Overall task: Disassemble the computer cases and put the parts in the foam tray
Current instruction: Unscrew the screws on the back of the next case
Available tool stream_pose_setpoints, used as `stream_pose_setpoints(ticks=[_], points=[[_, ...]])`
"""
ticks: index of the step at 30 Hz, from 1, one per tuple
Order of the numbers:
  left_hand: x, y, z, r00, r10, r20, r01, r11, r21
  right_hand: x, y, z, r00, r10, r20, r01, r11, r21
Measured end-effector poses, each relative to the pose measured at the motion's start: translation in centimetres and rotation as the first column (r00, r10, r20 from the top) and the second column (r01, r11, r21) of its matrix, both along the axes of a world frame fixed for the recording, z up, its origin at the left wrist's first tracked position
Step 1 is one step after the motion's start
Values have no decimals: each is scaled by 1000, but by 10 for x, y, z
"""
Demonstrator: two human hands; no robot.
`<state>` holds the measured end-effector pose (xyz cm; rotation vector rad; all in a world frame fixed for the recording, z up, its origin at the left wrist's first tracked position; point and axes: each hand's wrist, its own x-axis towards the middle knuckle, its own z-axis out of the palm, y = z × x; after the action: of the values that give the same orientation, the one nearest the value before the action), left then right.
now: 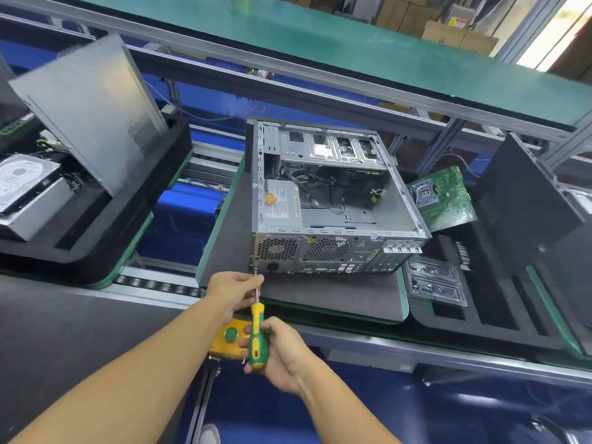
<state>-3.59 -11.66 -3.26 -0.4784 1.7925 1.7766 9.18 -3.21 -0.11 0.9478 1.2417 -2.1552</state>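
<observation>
Computer case (333,200) lies open on its side, rear panel facing the person; below that panel the right hand (283,360) wraps its grip round the screwdriver (256,318), long axis pointing up to the panel's lower-left corner, where the nearer left hand (234,290) pinches the shaft.

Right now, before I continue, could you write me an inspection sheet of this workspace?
Surface: grey pallet on the conveyor carries the open computer case.
Job's things: screwdriver tip at the case's rear lower-left corner; motherboard lies in the right foam tray; hard drive in the left tray.
Clutter: clear plastic insert on the right tray; yellow button box at the bench edge.
Hands: left hand pinches the screwdriver shaft; right hand grips its handle.
Cables: black wires loose inside the case.
Surroundings: cardboard boxes behind the upper green shelf.
</observation>
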Motion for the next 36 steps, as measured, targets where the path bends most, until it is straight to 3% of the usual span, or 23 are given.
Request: stream_pose_setpoints(ticks=[4, 11, 17, 24, 36], points=[[0, -3, -3, 1000, 2, -12, -1, 999, 53, 6, 4, -6, 996, 56, -65, -58, 998, -18], [-5, 1, 1, 997, 15, 72, -28, 984, 177, 5, -5, -10, 992, 122, -23, -114, 969, 219], [-7, 9, 0, 982, 132, 134, -153, 975, 159, 2, -7, -9, 994, 110, 12, -110, 965, 239], [-8, 11, -5, 992, 88, 94, -100, 985, 137, 2, -7, -9, 998, 56, 34, -60, 986, 157], [5, 42, 5, 985, 169, 33, -167, 984, -55, 40, 45, -6, 976, 209, -66, -191, 958, 212]])
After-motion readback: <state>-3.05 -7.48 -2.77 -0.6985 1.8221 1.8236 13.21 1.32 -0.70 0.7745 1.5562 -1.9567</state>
